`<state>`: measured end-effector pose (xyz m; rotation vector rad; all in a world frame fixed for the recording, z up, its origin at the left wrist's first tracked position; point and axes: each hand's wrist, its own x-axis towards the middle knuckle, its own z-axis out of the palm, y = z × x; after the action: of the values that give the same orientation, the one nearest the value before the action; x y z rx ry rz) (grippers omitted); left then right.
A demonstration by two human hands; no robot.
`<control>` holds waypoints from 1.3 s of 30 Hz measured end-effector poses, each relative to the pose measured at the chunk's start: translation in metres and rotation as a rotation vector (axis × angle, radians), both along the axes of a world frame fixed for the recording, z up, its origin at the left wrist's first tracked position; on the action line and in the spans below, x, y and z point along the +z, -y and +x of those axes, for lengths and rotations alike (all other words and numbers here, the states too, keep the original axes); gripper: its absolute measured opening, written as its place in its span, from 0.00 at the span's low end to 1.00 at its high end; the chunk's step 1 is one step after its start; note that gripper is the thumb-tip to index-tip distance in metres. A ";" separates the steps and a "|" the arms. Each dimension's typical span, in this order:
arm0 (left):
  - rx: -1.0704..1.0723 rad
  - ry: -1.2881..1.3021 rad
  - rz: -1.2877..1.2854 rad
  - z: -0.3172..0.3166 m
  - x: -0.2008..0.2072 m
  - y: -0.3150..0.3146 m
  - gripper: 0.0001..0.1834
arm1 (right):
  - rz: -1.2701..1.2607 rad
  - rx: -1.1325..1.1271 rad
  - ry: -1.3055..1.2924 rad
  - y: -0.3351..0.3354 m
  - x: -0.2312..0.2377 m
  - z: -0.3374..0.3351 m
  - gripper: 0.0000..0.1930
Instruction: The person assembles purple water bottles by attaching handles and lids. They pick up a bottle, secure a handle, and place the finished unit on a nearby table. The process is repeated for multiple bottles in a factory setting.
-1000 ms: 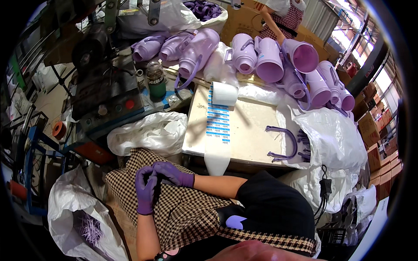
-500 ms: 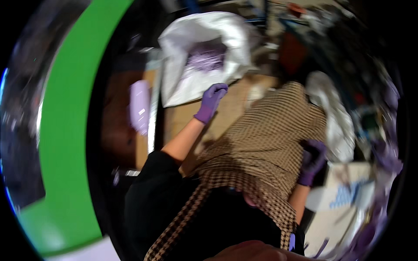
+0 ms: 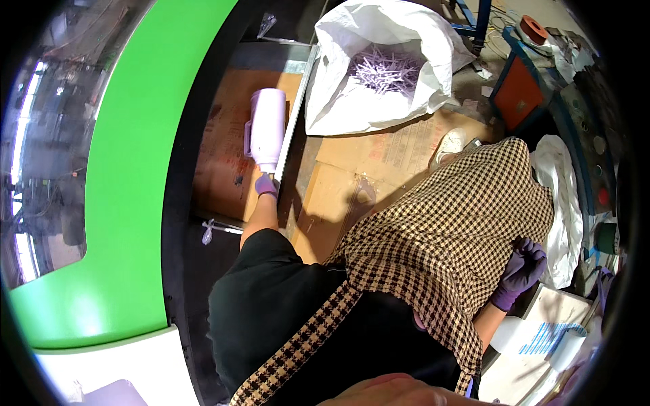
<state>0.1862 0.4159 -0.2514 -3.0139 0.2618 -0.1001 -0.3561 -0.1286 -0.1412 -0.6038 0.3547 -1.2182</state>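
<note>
- Leftward, the left grip [image 3: 266, 185] had moved since half a second earlier, from near the sack [image 3: 328, 111] to the neck of the jug [image 3: 269, 125]; the right grip [image 3: 523, 267] had stayed by the lap.
- Along the far left ran a green panel [image 3: 128, 237], its inner edge curved and dark.
- Across the lap lay a checked apron [image 3: 440, 203].
- Beyond the lap stood the white sack, its mouth wide and purple scraps [image 3: 384, 70] inside.
- Flat cardboard [image 3: 342, 169] covered the floor before it.
- Left of the sack, a brown-bottomed tray [image 3: 220, 149] held the jug.
- At the lower right, a pale surface [image 3: 558, 306] carried a blue-and-white label strip [image 3: 542, 340].
- Pale purple, the jug lay on its side near the tray's metal edge, handle to the left, neck toward the person.
- Purple-gloved, the right grip had bent fingers; whether they pinched anything could not be told.
- Purple-gloved too, the left grip met the jug's neck; how firmly its fingers closed could not be told.
</note>
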 end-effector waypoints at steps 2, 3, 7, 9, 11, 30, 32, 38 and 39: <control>0.045 -0.504 0.380 0.033 0.014 -0.009 0.20 | -0.006 0.041 0.029 0.000 0.001 0.001 0.15; 0.032 -0.631 0.472 0.044 0.010 -0.007 0.20 | -0.018 0.044 0.036 0.001 0.002 -0.002 0.15; 0.178 -0.566 0.457 0.047 -0.025 -0.009 0.21 | -0.060 0.061 -0.032 0.000 0.009 0.009 0.15; 0.277 -0.490 0.392 0.058 -0.034 0.008 0.21 | -0.061 0.029 -0.066 -0.003 0.016 0.011 0.16; 0.400 -0.381 0.257 0.068 -0.038 0.024 0.22 | -0.068 0.054 -0.072 -0.003 0.023 0.011 0.16; -1.129 0.631 -0.535 0.037 0.275 0.231 0.20 | -0.650 -0.121 -1.146 -0.017 0.047 0.020 0.09; -1.180 0.191 -0.701 -0.032 0.294 0.283 0.19 | -0.693 -0.087 -1.029 -0.029 0.059 0.057 0.11; -1.878 -0.110 -0.774 -0.226 0.266 0.408 0.16 | -0.674 0.325 -0.983 -0.061 0.141 0.110 0.31; -1.928 -0.044 -0.789 -0.242 0.265 0.419 0.16 | -0.754 0.168 -0.982 -0.061 0.120 0.113 0.32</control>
<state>-0.0557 -0.0033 0.0139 -1.8165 3.3265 -0.2916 -0.2428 -0.0679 -0.0212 -1.8578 0.6404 -0.7873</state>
